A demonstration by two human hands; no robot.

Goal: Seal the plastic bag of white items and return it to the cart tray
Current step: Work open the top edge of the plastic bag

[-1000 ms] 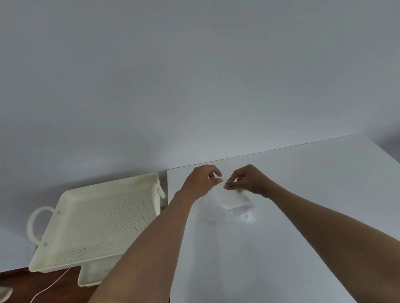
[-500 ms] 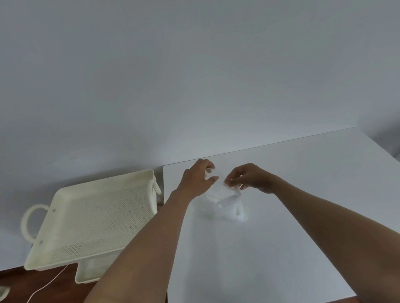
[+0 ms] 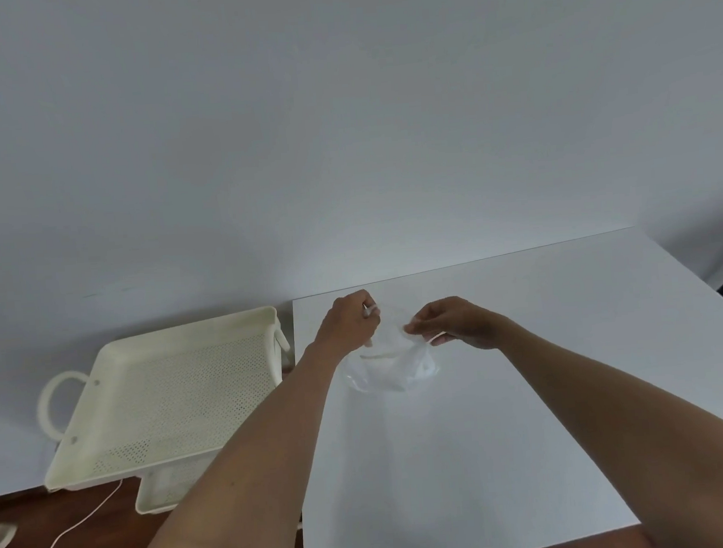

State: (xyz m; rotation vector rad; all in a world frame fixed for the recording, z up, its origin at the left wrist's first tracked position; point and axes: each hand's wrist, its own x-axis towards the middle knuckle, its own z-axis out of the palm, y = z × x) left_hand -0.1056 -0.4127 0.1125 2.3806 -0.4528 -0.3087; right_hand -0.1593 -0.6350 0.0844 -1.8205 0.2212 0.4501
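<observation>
Pinching the top edge of the plastic bag (image 3: pixel 389 364) with both hands, I am holding it up a little while its bottom is resting on the white desk (image 3: pixel 530 390). My left hand (image 3: pixel 350 323) is gripping the left end with its fingers pressed together, and my right hand (image 3: pixel 453 323) is pinching the right end (the white things inside are too blurry to make out). The cream cart tray (image 3: pixel 120 457) is sitting just beside the desk, on my left.
</observation>
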